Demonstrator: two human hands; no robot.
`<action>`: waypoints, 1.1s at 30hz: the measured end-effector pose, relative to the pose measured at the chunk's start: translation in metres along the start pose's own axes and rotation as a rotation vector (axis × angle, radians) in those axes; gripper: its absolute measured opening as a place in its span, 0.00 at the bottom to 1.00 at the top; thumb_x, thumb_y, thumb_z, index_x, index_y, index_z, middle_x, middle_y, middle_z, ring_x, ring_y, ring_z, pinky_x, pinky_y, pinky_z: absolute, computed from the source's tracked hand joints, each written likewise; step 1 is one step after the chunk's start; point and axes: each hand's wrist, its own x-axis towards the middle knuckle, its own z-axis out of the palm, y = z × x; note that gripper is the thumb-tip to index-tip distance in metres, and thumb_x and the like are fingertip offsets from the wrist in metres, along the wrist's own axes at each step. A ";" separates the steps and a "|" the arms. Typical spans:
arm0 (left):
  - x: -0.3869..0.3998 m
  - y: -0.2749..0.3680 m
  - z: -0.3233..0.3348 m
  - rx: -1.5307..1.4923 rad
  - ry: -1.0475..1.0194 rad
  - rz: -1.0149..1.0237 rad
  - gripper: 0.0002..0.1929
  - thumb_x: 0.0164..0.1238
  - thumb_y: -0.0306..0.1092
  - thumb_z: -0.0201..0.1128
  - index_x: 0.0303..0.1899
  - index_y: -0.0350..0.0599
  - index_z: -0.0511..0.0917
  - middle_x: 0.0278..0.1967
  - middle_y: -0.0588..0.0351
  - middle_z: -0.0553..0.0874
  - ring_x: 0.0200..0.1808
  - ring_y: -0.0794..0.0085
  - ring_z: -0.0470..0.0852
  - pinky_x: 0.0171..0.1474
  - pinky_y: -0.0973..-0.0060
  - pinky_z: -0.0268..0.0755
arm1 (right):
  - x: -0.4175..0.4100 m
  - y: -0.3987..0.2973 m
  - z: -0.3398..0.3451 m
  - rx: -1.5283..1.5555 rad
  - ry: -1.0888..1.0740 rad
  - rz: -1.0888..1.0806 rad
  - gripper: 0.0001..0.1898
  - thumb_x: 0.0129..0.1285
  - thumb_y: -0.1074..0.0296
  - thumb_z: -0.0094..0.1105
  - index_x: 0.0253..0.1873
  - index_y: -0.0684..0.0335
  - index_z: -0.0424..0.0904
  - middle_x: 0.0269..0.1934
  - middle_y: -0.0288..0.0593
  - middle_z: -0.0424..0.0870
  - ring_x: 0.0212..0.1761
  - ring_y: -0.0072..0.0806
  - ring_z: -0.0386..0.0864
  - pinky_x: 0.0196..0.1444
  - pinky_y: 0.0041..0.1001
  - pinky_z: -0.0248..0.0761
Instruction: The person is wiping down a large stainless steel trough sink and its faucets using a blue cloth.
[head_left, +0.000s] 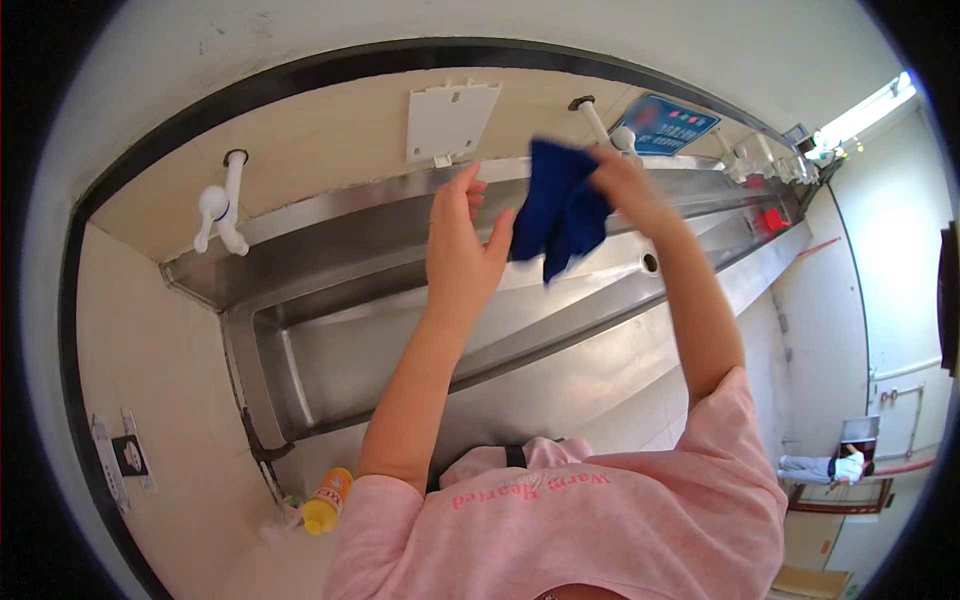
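Observation:
A dark blue cloth (562, 210) hangs from my right hand (626, 187), which grips it near its upper right corner and is slightly blurred. My left hand (466, 232) is raised just left of the cloth, with thumb and fingers apart and nothing in it. Both hands are above a long stainless steel trough sink (360, 330). The cloth hangs in loose folds, with its lower points over the basin. Behind the cloth, part of the sink is hidden.
White taps (217, 210) line the tiled wall, with a white plastic plate (450, 120) and a blue sign (664, 124) between them. A drain hole (649, 262) shows in the sink. A red object (771, 220) lies farther along. A yellow bottle (326, 502) stands lower left. Another person (844, 466) is far right.

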 end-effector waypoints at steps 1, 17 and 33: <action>-0.001 -0.004 0.002 0.005 0.003 -0.006 0.24 0.55 0.26 0.64 0.54 0.42 0.67 0.42 0.53 0.77 0.41 0.71 0.75 0.47 0.74 0.69 | 0.009 -0.011 -0.014 -0.043 0.177 -0.087 0.23 0.58 0.64 0.46 0.58 0.65 0.69 0.33 0.36 0.74 0.29 0.19 0.66 0.30 0.20 0.62; -0.178 -0.121 0.043 0.125 -0.590 -0.539 0.15 0.58 0.36 0.60 0.46 0.43 0.71 0.41 0.51 0.78 0.37 0.62 0.79 0.41 0.68 0.72 | 0.126 0.051 -0.083 -0.010 0.209 0.279 0.11 0.57 0.68 0.49 0.39 0.71 0.75 0.31 0.46 0.79 0.33 0.31 0.78 0.34 0.25 0.71; -0.245 -0.157 0.021 0.288 -0.677 -0.609 0.15 0.58 0.37 0.59 0.44 0.42 0.71 0.41 0.50 0.78 0.41 0.58 0.78 0.43 0.64 0.71 | 0.126 0.003 -0.036 -1.196 -0.419 0.245 0.30 0.55 0.39 0.51 0.38 0.67 0.81 0.34 0.51 0.82 0.35 0.43 0.80 0.40 0.36 0.71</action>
